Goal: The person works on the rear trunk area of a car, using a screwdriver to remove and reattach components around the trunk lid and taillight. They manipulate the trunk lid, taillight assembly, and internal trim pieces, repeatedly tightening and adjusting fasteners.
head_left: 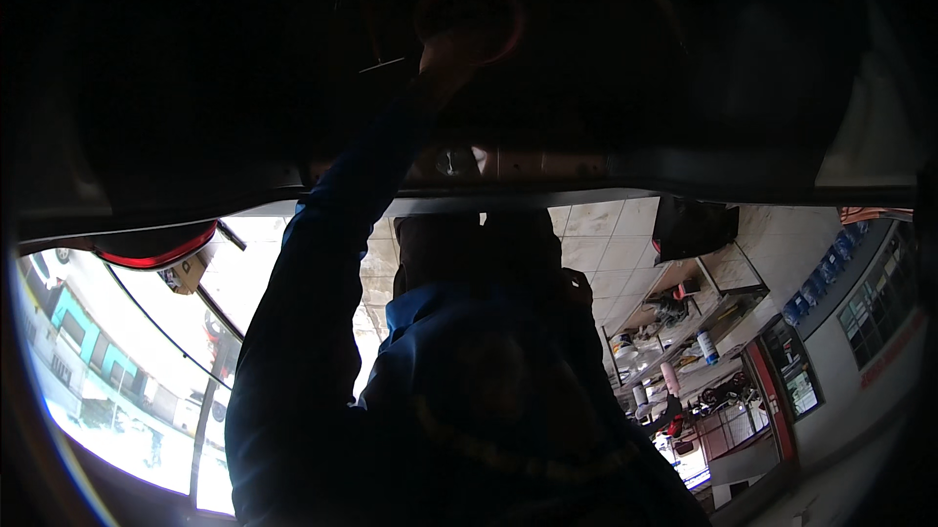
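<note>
Item 1, my hands: neither shows in the frame, so I cannot tell whether they are apart, together or holding anything.

Item 2, another person's hand [442,63]: raised overhead, touching a red-rimmed round part [469,14] on the dark overhead panel [195,87]; the grip is too dark to read. The blue sleeve [332,234] runs up steeply, the arm nearly straight.

Item 3, edges: the panel's pale lower edge [606,180] crosses the frame just above that person's head; a red lamp strip [156,253] sits at its left end.

Item 4, open room: a bright street [107,380] at left, a pale tiled ceiling [596,234] and stocked shelves [684,332] at right.
</note>
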The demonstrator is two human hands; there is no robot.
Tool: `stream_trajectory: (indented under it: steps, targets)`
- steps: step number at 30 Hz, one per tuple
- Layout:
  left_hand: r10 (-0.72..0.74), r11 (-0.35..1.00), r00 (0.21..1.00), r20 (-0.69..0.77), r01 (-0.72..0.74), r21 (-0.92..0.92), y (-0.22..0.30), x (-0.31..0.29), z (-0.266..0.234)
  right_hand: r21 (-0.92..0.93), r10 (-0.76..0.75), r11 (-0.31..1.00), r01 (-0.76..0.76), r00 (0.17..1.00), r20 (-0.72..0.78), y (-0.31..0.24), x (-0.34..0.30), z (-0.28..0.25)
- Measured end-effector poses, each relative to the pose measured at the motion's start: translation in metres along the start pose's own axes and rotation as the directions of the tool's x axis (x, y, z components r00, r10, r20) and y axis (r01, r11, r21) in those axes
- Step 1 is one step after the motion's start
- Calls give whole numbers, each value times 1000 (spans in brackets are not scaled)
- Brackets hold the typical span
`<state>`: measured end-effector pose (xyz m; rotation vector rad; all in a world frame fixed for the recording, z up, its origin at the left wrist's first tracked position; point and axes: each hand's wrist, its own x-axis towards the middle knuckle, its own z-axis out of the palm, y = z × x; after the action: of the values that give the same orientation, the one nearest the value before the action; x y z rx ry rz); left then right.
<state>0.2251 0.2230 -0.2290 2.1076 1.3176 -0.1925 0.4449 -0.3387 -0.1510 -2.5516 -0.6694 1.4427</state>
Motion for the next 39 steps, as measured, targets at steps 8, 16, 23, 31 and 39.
stream_trajectory:
  steps: [8, 16, 23, 31, 39]
  targets:
    - [71, 959, 997, 7, -70, 274, -19, 62, 73, 305, 52, 952, 12, 978, -200, -129, -10, -27]
    - [77, 865, 997, -27, -53, 499, 21, 51, 46, 421, -164, 878, 229, 969, -184, -126, 13, -55]
    - [70, 816, 997, 32, -38, -577, 271, -178, 21, 461, -401, 746, 479, 877, -263, -138, 20, -129]
    - [-8, 383, 887, 462, 430, -818, 375, -242, 92, 304, -601, 706, 640, 768, -222, -63, 22, -207]
    - [-98, -532, 689, 718, 574, -623, 338, -203, 305, 339, -432, 726, 598, 781, -452, -16, 78, -255]
